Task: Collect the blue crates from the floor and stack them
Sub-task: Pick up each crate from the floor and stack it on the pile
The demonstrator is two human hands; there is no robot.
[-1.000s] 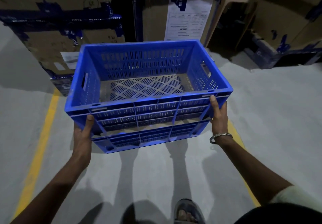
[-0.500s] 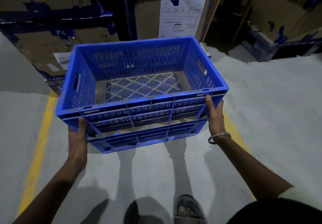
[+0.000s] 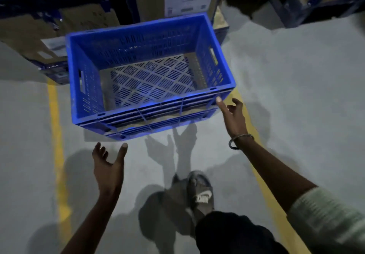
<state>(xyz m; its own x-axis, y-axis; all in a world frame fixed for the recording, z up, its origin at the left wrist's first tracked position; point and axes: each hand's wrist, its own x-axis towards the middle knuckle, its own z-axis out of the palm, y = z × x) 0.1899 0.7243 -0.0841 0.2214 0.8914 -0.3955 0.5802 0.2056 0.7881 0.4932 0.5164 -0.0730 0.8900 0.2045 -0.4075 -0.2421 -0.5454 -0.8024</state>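
Blue crate motion-blurred, unheld; left hand and right hand grips spread wide.

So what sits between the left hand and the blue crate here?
Nothing solid: in the head view the open left hand hangs apart from the blue crate, with only bare grey floor and the crate's shadow in the gap.
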